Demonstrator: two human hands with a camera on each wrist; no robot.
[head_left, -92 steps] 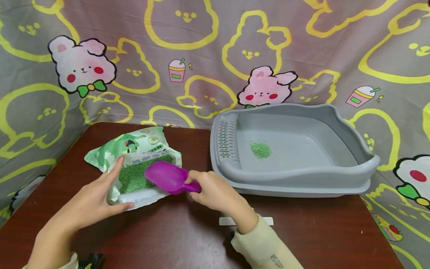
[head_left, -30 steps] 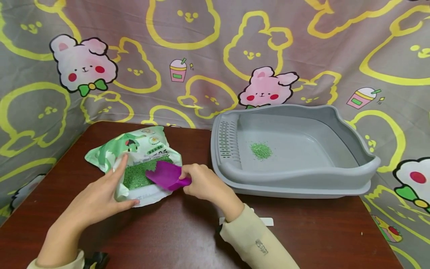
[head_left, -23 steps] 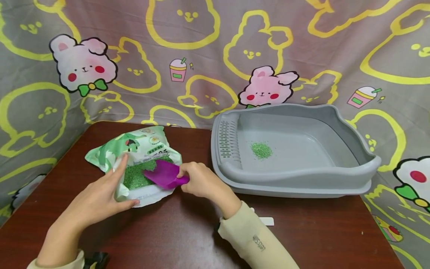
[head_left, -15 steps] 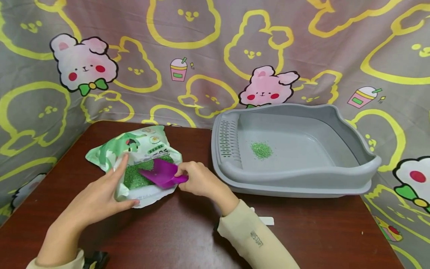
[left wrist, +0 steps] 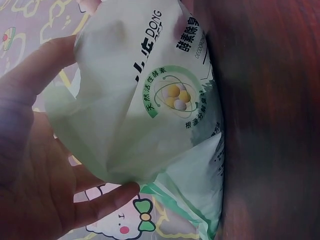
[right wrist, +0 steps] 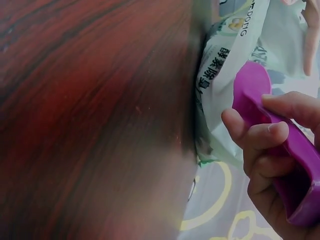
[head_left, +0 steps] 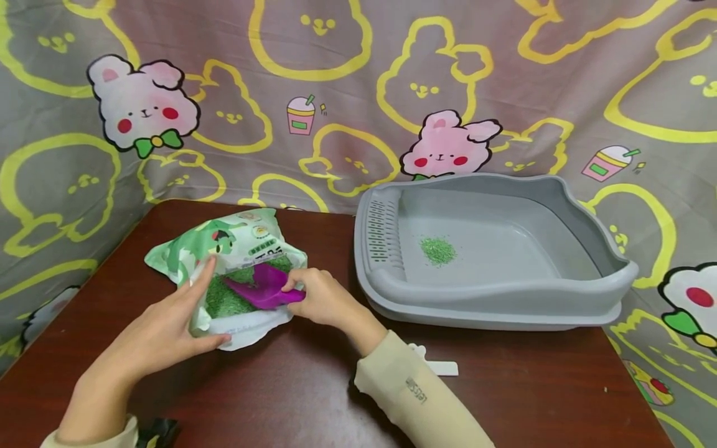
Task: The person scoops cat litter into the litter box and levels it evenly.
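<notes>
A pale green and white bag [head_left: 246, 239] of cat litter lies on its side on the table, its mouth facing me. Green litter granules [head_left: 224, 302] show inside. My left hand [head_left: 162, 326] spans the mouth's left side, thumb at the lower edge, fingers along the upper; in the left wrist view the fingers [left wrist: 107, 205] bend round the bag's wall. My right hand [head_left: 322, 298] grips a purple scoop [head_left: 263, 289] by its handle. The scoop's front end is sunk among the granules, which cover part of its tip. The right wrist view shows fingers curled round the hollow handle.
A grey litter box [head_left: 493, 295] with a slotted step stands on the right, a small pile of green granules [head_left: 439, 251] on its floor. One small white flat piece [head_left: 442, 368] lies before it, partly behind the right sleeve. A patterned curtain [head_left: 347, 56] hangs behind the table.
The scoop has gone from over the bag's mouth leftward and deeper into the litter, carried by my right hand. My left hand stays at the bag. The pile in the box looks the same.
</notes>
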